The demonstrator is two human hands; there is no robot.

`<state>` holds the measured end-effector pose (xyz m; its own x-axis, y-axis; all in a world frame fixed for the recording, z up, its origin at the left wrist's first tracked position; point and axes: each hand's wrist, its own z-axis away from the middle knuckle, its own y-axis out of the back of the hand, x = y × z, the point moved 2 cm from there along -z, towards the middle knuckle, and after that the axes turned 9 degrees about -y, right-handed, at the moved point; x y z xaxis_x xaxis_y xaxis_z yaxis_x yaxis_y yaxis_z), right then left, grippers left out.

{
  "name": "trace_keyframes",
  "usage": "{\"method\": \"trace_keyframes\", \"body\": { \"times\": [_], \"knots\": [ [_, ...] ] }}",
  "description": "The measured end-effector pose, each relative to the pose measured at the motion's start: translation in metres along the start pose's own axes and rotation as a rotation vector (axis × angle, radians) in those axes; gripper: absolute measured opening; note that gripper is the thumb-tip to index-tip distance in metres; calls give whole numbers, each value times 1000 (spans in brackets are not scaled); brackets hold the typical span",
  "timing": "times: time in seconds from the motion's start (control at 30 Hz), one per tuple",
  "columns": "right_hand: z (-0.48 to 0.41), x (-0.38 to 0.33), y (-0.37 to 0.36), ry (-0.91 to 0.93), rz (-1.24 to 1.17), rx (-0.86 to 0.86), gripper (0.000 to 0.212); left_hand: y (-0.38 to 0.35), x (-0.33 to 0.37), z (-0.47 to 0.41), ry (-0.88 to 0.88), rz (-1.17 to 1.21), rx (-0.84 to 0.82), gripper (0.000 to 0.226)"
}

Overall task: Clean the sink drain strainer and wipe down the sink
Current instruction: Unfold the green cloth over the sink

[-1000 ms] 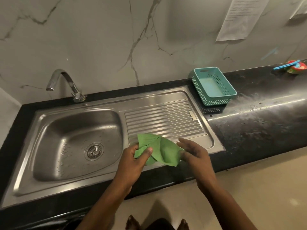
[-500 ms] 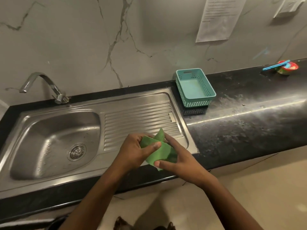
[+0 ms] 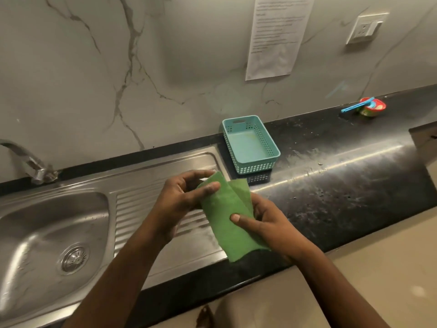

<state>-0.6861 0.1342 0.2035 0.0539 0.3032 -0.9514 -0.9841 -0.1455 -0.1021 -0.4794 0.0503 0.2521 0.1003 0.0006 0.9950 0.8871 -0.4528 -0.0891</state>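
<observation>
Item: green scrub cloth (image 3: 227, 218), centre frame above the drainboard, pinched between your left hand (image 3: 182, 200) and right hand (image 3: 267, 223). Step: readying the cloth, apparently. Next: carry it lower left to the drain strainer (image 3: 73, 258).

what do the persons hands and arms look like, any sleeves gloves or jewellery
Both arms are bare along all of their visible length: no sleeve shows on either forearm. The left hand and the right hand wear no gloves. No ring, watch or bracelet shows on the fingers or wrists. The nails look short and unpainted. No marks or bandages are visible.
</observation>
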Motion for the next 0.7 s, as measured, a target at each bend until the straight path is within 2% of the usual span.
{"method": "trace_keyframes", "body": {
  "times": [0.07,0.17,0.27,0.33,0.4,0.57,0.7],
  "knots": [
    [-11,-9,11,13,-36,43,41,-1,-9,-16,47,139,77,51],
    [-25,-27,29,9,-4,126,40,-11,-30,-33,178,164,104,61],
    [-40,-42,43,6,18,241,41,-25,-45,-47,272,137,1,42],
    [-53,-50,54,-4,33,296,43,-35,-50,-62,231,83,-49,27],
    [-67,-58,67,-18,44,322,44,-44,-50,-80,188,31,16,23],
    [-105,-77,121,-121,128,190,52,-58,-55,-136,78,-128,150,28],
    [-156,-86,168,-185,203,277,61,-65,-60,-187,87,-270,194,38]
  ]
}}
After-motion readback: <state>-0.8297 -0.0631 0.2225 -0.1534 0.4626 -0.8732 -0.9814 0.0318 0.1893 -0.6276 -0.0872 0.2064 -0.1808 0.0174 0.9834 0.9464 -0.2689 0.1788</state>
